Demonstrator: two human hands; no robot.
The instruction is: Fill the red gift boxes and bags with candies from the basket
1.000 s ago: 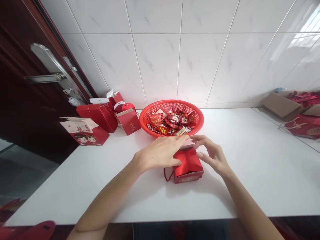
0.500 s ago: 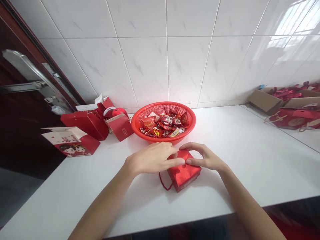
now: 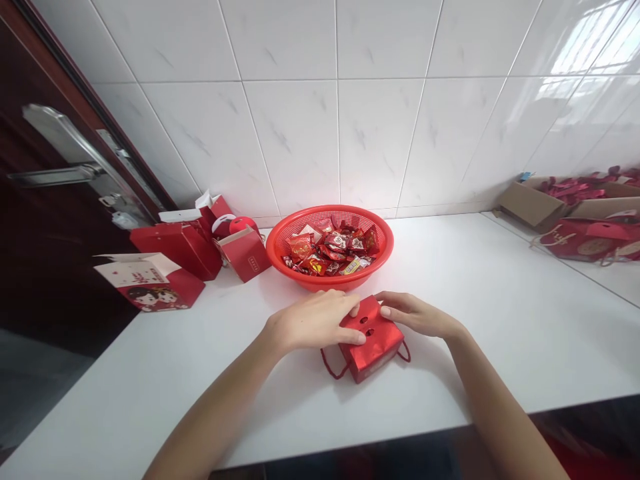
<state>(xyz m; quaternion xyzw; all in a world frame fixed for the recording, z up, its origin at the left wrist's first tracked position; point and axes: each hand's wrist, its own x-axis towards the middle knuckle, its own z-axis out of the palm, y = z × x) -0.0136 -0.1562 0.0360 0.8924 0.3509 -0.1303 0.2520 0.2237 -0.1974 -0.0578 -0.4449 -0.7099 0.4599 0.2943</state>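
Observation:
A small shiny red gift box (image 3: 379,345) with cord handles lies on the white counter, its top showing two dark round holes. My left hand (image 3: 315,321) holds it from the left, the thumb resting on the top near the holes and the other fingers toward the far left edge. At the far right edge, my right hand (image 3: 419,313) grips the box with its thumb on the top; the fingertips are hidden behind it. Just beyond both hands stands a red plastic basket (image 3: 330,283) holding several wrapped candies (image 3: 335,247).
Several red paper gift boxes (image 3: 245,255) stand at the left, with a printed one (image 3: 160,288) nearest the door (image 3: 55,220). To the right, a cardboard box (image 3: 533,203) contains dark red ribbons, and red bags (image 3: 580,238) sit before it. A tiled wall (image 3: 380,140) backs the counter.
My right thumb has drawn back from the middle of the box's top to its right edge. Both holes and the right cord handle now show. My left hand stays on the box.

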